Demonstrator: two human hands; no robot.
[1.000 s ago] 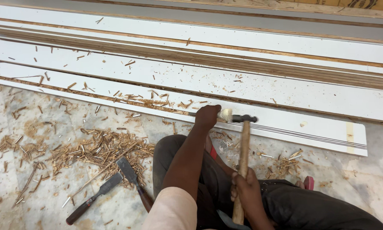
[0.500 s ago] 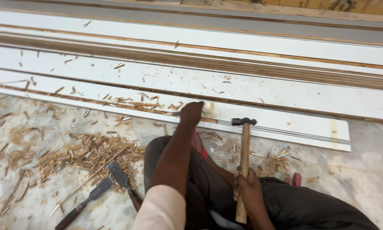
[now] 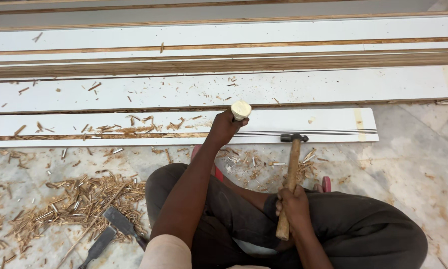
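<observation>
Left hand (image 3: 224, 127) wraps tight around a pale round-topped chisel handle (image 3: 241, 109) on the white grooved board (image 3: 308, 130); right hand (image 3: 293, 206) clenches a wooden-shafted hammer (image 3: 289, 174). Splintery shavings (image 3: 79, 201) litter the floor.

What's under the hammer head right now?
Under the hammer head lies the near white board, at its grooved front edge. The right hand grips the handle low down. Whether the head touches the board cannot be told.

The pale stone floor (image 3: 413, 149) carries long white boards (image 3: 184, 127) laid side by side, a heap of wood shavings (image 3: 79, 199), and two chisels (image 3: 112, 231).
</observation>
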